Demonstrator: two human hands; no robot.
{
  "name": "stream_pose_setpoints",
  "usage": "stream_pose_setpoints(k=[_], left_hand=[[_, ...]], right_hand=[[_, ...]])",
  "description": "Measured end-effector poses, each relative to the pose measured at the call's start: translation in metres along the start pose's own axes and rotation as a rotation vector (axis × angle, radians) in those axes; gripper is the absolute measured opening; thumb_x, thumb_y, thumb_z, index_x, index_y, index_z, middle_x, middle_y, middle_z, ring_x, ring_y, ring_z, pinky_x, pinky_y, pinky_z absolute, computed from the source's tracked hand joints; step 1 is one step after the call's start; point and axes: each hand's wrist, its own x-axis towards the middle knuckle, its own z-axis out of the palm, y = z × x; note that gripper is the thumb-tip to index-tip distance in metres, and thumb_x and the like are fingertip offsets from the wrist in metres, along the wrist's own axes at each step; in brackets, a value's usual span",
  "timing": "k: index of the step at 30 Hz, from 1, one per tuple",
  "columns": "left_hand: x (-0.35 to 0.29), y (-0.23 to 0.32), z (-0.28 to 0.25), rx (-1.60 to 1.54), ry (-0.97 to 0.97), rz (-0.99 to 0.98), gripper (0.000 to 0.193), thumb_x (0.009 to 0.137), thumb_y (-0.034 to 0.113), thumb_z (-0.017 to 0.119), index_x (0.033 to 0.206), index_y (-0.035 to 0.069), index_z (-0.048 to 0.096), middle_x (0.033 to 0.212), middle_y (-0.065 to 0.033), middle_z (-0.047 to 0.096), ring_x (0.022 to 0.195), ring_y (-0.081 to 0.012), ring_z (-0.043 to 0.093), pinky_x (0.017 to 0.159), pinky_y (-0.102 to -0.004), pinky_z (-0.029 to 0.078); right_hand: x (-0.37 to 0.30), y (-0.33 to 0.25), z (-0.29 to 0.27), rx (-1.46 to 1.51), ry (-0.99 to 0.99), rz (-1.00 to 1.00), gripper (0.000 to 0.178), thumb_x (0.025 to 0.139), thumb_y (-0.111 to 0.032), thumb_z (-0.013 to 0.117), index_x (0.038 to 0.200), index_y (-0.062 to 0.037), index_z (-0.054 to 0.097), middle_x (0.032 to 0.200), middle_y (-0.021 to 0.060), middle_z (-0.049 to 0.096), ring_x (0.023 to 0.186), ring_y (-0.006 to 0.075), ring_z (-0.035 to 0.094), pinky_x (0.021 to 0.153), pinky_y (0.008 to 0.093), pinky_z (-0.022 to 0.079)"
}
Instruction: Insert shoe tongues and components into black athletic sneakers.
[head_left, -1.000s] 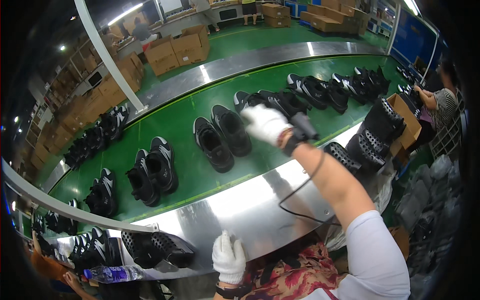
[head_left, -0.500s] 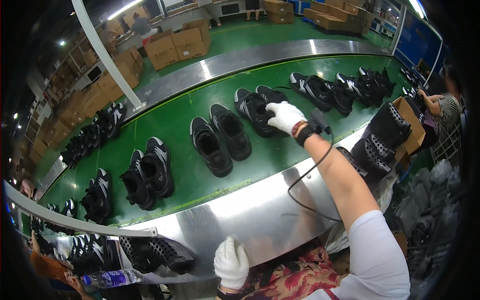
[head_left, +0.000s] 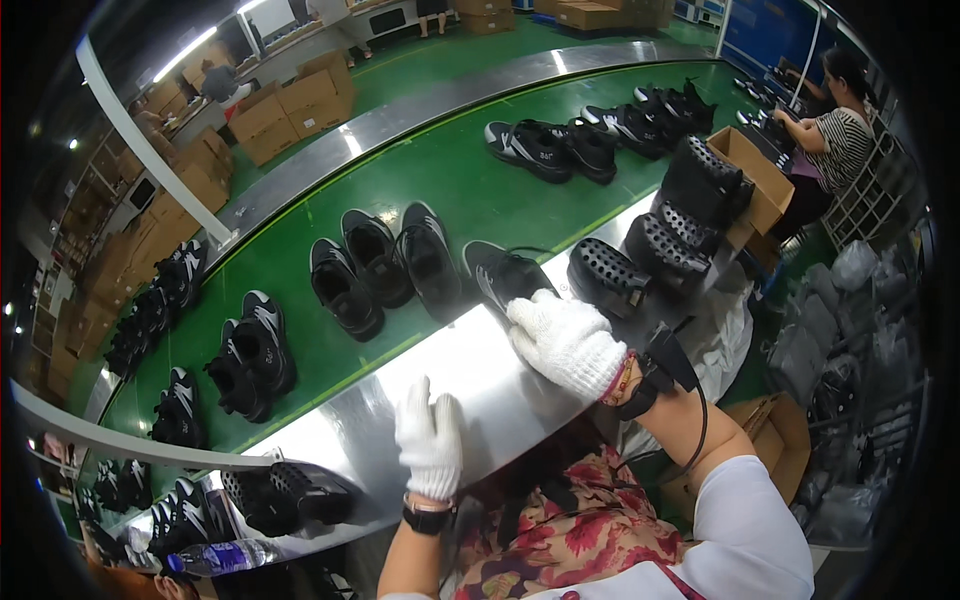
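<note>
My right hand [head_left: 572, 345], in a white knit glove, is closed on the near end of a black sneaker [head_left: 503, 272] with a grey toe, at the belt's near edge. The fingers partly cover the shoe's heel. My left hand [head_left: 428, 440], gloved too, is over the metal ledge [head_left: 385, 400] with its fingers pointing up and nothing in it. Left of the held shoe, a single black sneaker [head_left: 428, 262] is on the green belt [head_left: 470, 170]. Beside it stands a pair whose nearer shoe [head_left: 345, 290] points away from me.
More sneakers [head_left: 545, 150] stand along the belt. Black perforated footwear-shaped pieces [head_left: 610, 275] and an open carton [head_left: 755, 185] occupy the right ledge. A plastic bottle [head_left: 225, 557] lies at lower left. A white post [head_left: 150, 150] rises beyond the belt. Another person [head_left: 840, 140] sits at right.
My right hand has drawn a sneaker off its pair toward me, to the belt's near edge. My left hand has risen over the ledge. The view has shifted right.
</note>
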Motion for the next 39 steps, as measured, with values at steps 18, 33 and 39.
stream_pose_setpoints(k=[18,33,39], left_hand=[[0.157,0.023,0.050,0.527,-0.302,0.260,0.028,0.093,0.031,0.068,0.114,0.011,0.066,0.109,-0.0150,0.070,0.099,-0.0375,0.070,0.085,-0.0479,0.057],[-0.012,0.063,-0.012,0.103,-0.152,0.410,0.041,0.080,0.021,0.082,0.115,0.003,0.071,0.112,-0.0183,0.068,0.103,-0.0394,0.061,0.093,-0.0483,0.050],[-0.019,0.072,0.004,0.170,-0.204,0.412,0.040,0.082,0.022,0.081,0.116,0.003,0.070,0.111,-0.0177,0.065,0.108,-0.0395,0.059,0.094,-0.0492,0.049]], right_hand=[[-0.055,0.043,0.007,0.238,0.003,-0.001,0.028,0.091,-0.022,0.069,0.112,-0.0066,0.062,0.105,0.0152,0.064,0.094,0.0360,0.067,0.078,0.0442,0.056],[-0.062,0.138,-0.081,0.061,-0.028,0.132,0.027,0.084,-0.011,0.069,0.111,-0.0121,0.067,0.106,0.0172,0.063,0.098,0.0372,0.067,0.085,0.0471,0.056],[-0.046,0.159,-0.058,0.001,-0.301,0.227,0.033,0.081,-0.002,0.066,0.113,-0.0121,0.067,0.117,0.0197,0.061,0.110,0.0409,0.064,0.094,0.0487,0.053]])
